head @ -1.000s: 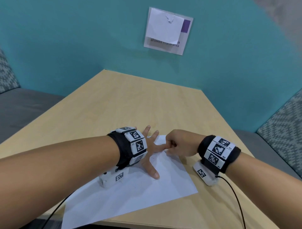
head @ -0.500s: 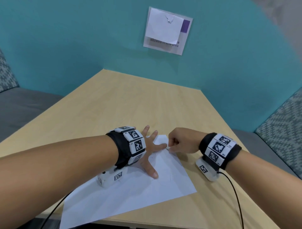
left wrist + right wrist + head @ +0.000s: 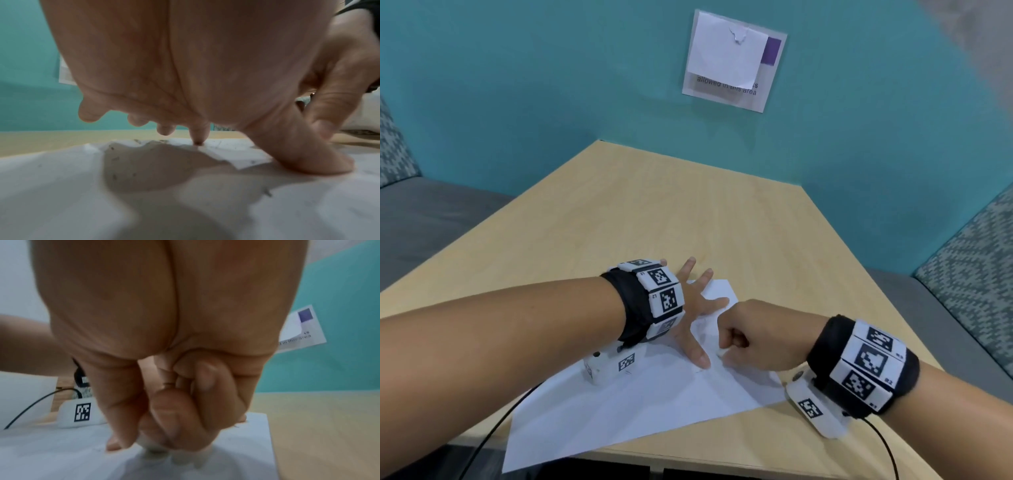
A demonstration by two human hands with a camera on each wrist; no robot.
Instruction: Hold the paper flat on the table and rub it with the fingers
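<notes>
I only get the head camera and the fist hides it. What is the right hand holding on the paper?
Observer: In the right wrist view, the right hand pinches a small white lump, maybe an eraser, between thumb and fingers.
Operator: Is the left palm flat down?
Observer: No. In the left wrist view, the left hand arches above the paper. Its thumb and one fingertip touch it.

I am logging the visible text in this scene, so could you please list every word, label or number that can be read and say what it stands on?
"allowed in this area": on the wall sign; a white sheet covers the lines above.
"in this area": the same sign, right wrist view; blurred.
Small codes beside the square markers on the left wristband and right wristband: too small to read.
Paper under the hands: faint marks, no legible words.
</notes>
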